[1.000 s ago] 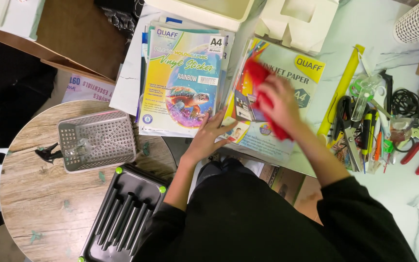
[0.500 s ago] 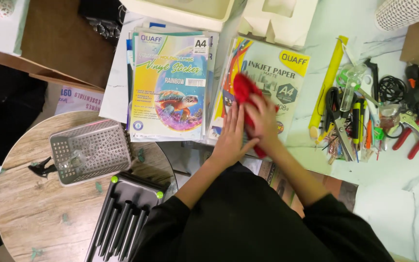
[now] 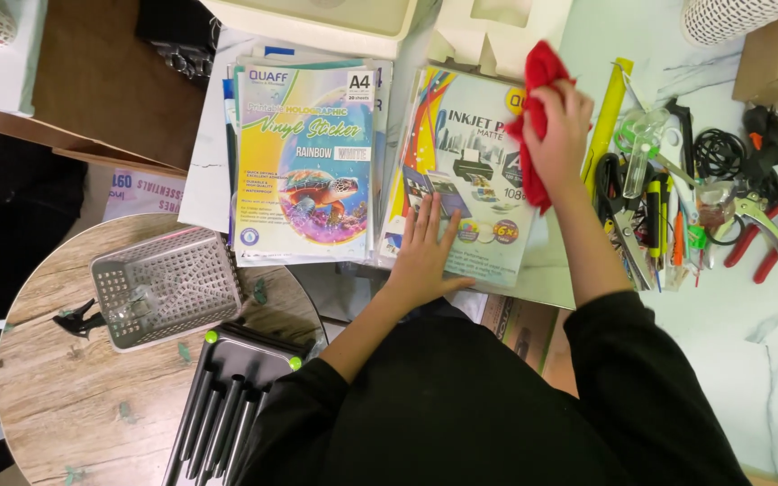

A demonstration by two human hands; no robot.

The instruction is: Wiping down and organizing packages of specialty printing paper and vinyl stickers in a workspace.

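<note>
One red cloth (image 3: 533, 99) in right hand (image 3: 558, 135).

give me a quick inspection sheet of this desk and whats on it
surface: white marble-look desk, crowded along the top; round wooden side table at lower left.
job's things: red cloth on the upper right corner of a printer paper pack.
clutter: sticker paper pack on a stack, yellow ruler, red-handled pliers, pens and small tools, grey mesh basket, black rack.
grippers: right hand grips the cloth; left hand lies flat on the printer paper pack.
cables: coiled black cable among the tools.
surroundings: cardboard boxes at the top, brown box at left.
</note>
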